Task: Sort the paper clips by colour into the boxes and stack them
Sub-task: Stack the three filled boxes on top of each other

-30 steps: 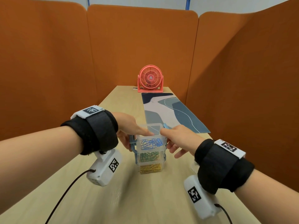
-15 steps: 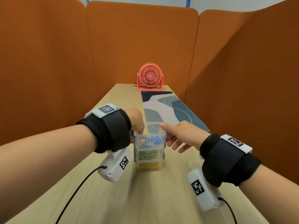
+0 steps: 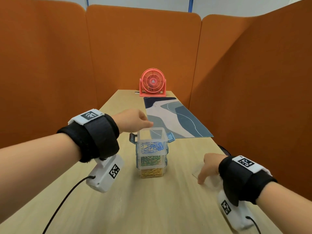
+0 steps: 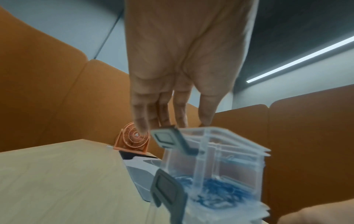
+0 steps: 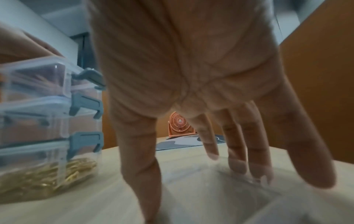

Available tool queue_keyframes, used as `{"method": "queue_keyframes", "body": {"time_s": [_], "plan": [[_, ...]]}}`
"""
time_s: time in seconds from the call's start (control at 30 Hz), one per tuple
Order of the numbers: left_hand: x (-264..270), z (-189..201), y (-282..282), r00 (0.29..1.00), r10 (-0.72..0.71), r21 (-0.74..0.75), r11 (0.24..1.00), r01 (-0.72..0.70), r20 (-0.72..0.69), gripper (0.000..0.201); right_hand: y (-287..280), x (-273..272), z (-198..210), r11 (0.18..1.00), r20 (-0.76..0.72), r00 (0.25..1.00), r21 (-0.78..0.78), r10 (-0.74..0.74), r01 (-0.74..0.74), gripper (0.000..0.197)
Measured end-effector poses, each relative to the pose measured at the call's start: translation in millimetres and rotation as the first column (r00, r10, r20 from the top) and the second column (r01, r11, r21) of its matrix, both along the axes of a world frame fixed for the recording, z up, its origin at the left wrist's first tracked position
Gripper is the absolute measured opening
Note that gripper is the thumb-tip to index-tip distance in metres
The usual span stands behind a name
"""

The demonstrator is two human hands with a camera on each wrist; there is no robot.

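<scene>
Three clear boxes stand stacked mid-table: the top box holds blue clips, the middle one green clips, the bottom one gold clips. The top box has no lid, and its blue latches are flipped outward. My left hand reaches over the box's far-left rim with straight fingers just touching it. My right hand is down on the table to the right of the stack. Its spread fingertips rest on a clear lid lying flat there.
A red desk fan stands at the far end of the wooden table. A blue-grey patterned mat lies behind the stack on the right. Orange partition walls enclose the table on three sides.
My right hand left the top box and dropped right onto the lid on the table. My left hand moved from the stack's side up to the top rim.
</scene>
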State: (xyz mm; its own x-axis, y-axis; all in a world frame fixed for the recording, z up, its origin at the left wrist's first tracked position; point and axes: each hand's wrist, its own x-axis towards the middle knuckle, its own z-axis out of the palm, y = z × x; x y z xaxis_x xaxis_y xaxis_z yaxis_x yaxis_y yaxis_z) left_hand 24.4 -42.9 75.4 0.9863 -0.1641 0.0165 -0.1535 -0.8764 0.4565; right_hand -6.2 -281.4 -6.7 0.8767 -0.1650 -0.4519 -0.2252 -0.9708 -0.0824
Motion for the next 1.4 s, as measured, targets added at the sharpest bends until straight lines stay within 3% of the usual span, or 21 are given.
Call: {"method": "queue_keyframes", "body": {"time_s": [0.1, 0.17, 0.23, 0.3, 0.37, 0.43, 0.5, 0.57, 0.6, 0.67, 0.73, 0.87, 0.9, 0.97, 1.03, 1.1, 1.13, 1.23, 1.4], "plan": [[-6, 9, -4, 0.987, -0.054, -0.160, 0.984, 0.078, 0.149, 0.031, 2, 1, 8, 0.976, 0.145, 0.986, 0.212, -0.083, 0.051, 0.055], [-9, 15, -6, 0.980, -0.118, -0.258, 0.953, 0.157, 0.160, 0.034, 9, 2, 25, 0.873, 0.336, 0.919, 0.487, -0.207, 0.019, 0.056], [-10, 20, -8, 0.975, -0.201, -0.292, 0.931, 0.221, 0.095, 0.047, 22, 1, 48, 0.613, 0.385, 0.859, 0.782, -0.337, -0.111, 0.065], [-10, 23, -12, 0.956, -0.294, -0.292, 0.914, 0.283, 0.007, 0.065, 37, -5, 68, 0.339, 0.373, 0.860, 0.905, -0.349, -0.256, 0.073], [-11, 22, -18, 0.922, -0.385, -0.328, 0.877, 0.352, -0.041, 0.068, 53, -10, 76, 0.188, 0.380, 0.870, 0.923, -0.316, -0.335, 0.072], [-13, 22, -23, 0.903, -0.427, -0.394, 0.839, 0.376, -0.048, 0.057, 64, -13, 75, 0.108, 0.377, 0.874, 0.926, -0.308, -0.361, 0.059], [-12, 24, -21, 0.914, -0.403, -0.410, 0.841, 0.353, -0.042, 0.046, 69, -12, 70, 0.143, 0.400, 0.853, 0.917, -0.335, -0.373, 0.058], [-8, 26, -16, 0.942, -0.334, -0.366, 0.879, 0.307, -0.013, 0.027, 67, -6, 65, 0.302, 0.449, 0.826, 0.884, -0.340, -0.356, 0.061], [-7, 27, -13, 0.952, -0.304, -0.339, 0.897, 0.283, -0.011, 0.021, 65, -3, 61, 0.354, 0.443, 0.828, 0.878, -0.344, -0.323, 0.052], [-5, 26, -10, 0.959, -0.283, -0.295, 0.919, 0.262, -0.030, 0.018, 63, 0, 56, 0.358, 0.393, 0.849, 0.895, -0.353, -0.265, 0.034], [-5, 24, -9, 0.959, -0.284, -0.298, 0.916, 0.268, -0.012, 0.017, 64, 2, 51, 0.343, 0.393, 0.851, 0.898, -0.347, -0.275, 0.029], [-7, 32, -7, 0.954, -0.160, -0.366, 0.897, 0.248, 0.253, 0.011, 66, 5, 53, 0.430, 0.429, 0.834, 0.863, -0.347, -0.265, 0.034], [-8, 35, -6, 0.932, -0.130, -0.319, 0.916, 0.244, 0.339, 0.015, 65, 6, 52, 0.463, 0.397, 0.856, 0.859, -0.332, -0.219, 0.037], [-13, 39, -4, 0.888, -0.147, -0.092, 0.974, 0.207, 0.436, 0.022, 64, 6, 50, 0.531, 0.304, 0.910, 0.839, -0.281, -0.117, 0.034], [-18, 35, -6, 0.890, -0.245, 0.178, 0.966, 0.189, 0.384, 0.026, 65, 4, 47, 0.575, 0.243, 0.935, 0.817, -0.257, -0.055, 0.032], [-19, 24, -8, 0.920, -0.310, 0.335, 0.916, 0.221, 0.239, 0.036, 67, 4, 45, 0.537, 0.206, 0.941, 0.843, -0.270, -0.030, 0.030], [-19, 20, -9, 0.935, -0.317, 0.345, 0.905, 0.249, 0.159, 0.045, 67, 4, 44, 0.504, 0.187, 0.942, 0.863, -0.280, -0.022, 0.029], [-17, 20, -9, 0.949, -0.316, 0.206, 0.927, 0.312, -0.018, 0.069, 69, 2, 44, 0.419, 0.118, 0.949, 0.908, -0.293, 0.017, 0.025], [-8, 27, -6, 0.954, -0.297, 0.162, 0.940, 0.300, -0.042, 0.046, 69, -1, 47, 0.342, 0.049, 0.951, 0.938, -0.306, 0.061, 0.021]]}}
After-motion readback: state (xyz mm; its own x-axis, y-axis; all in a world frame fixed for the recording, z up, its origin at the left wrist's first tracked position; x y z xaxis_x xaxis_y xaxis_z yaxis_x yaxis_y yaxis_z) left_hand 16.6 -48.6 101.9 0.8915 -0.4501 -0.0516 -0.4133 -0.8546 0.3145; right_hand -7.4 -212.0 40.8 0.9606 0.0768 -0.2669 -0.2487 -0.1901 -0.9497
